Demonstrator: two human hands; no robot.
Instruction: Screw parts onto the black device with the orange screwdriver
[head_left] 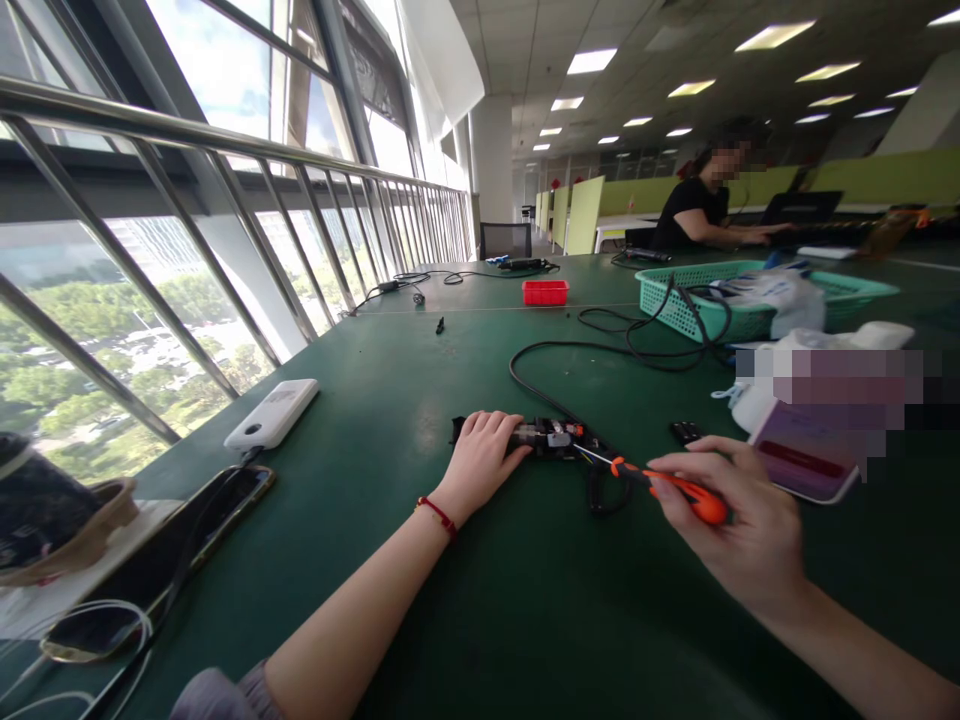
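A black, opened-up corded device (pixel 553 437) with bare inner parts lies on the green table. My left hand (pixel 486 447) is closed over its left end and holds it against the tabletop; the fingers cover that part. In my right hand (pixel 742 525) is a screwdriver (pixel 667 485) with an orange and black handle, gripped between thumb and fingers. Its thin metal shaft points left, and the tip reaches the right part of the device. Whether it sits on a screw I cannot tell. A black cable (pixel 540 375) runs from the device toward the back.
A small red tray (pixel 545 292) stands farther back, and a green basket (pixel 675 305) with bags at right. A phone-like screen (pixel 806 455) leans near my right hand. At left lie a white power bank (pixel 273 414) and phones. A person (pixel 694 210) sits beyond.
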